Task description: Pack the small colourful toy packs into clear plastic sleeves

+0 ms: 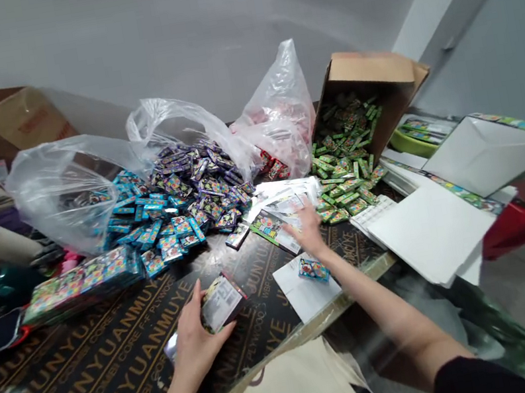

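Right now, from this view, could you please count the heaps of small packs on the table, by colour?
Blue heap: 1
Purple heap: 1
Red heap, partly behind clear plastic: 1
Green heap: 1
Total: 4 heaps. The packs overlap too much to count singly.

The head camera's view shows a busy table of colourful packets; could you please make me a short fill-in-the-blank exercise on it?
1. The cardboard box on the right holds packets coloured ____.
2. Between the blue packets and the red packets lies a ____ pile.
3. The person's ____ hand holds a small package.
4. Beside the right forearm, the packet on a white sheet is ____.

Missing words: green; purple; left; blue.
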Demonstrator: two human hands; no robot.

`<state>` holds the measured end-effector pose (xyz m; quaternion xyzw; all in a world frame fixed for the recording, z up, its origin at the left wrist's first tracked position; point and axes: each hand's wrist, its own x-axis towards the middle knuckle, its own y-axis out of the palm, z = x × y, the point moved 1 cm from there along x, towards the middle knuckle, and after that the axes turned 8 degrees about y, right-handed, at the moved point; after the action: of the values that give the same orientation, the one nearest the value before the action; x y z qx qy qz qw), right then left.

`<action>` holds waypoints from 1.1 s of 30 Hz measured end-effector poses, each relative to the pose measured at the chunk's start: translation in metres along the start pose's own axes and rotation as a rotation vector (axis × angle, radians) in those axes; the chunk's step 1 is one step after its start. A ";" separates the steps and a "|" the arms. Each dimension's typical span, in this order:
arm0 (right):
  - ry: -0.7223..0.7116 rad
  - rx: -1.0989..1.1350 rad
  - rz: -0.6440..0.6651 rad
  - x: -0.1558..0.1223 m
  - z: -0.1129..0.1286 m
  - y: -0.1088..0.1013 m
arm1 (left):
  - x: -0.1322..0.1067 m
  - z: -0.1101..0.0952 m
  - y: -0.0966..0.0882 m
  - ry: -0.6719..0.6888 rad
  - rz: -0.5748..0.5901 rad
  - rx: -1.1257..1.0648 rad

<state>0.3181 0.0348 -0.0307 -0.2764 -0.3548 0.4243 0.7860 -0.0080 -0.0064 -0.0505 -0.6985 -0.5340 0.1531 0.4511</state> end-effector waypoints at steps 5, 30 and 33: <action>0.569 -0.258 -0.168 0.037 -0.103 -0.019 | -0.013 0.030 0.009 0.008 0.166 0.260; -0.622 0.209 0.553 -0.071 0.101 0.007 | 0.020 -0.076 0.009 -0.397 -0.100 -1.001; -0.651 0.375 0.656 -0.079 0.108 0.019 | 0.013 -0.074 0.006 -0.455 -0.064 -1.253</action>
<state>0.1928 -0.0096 -0.0054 -0.0805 -0.3937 0.7698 0.4959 0.0517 -0.0294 -0.0113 -0.7625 -0.6245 -0.0560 -0.1594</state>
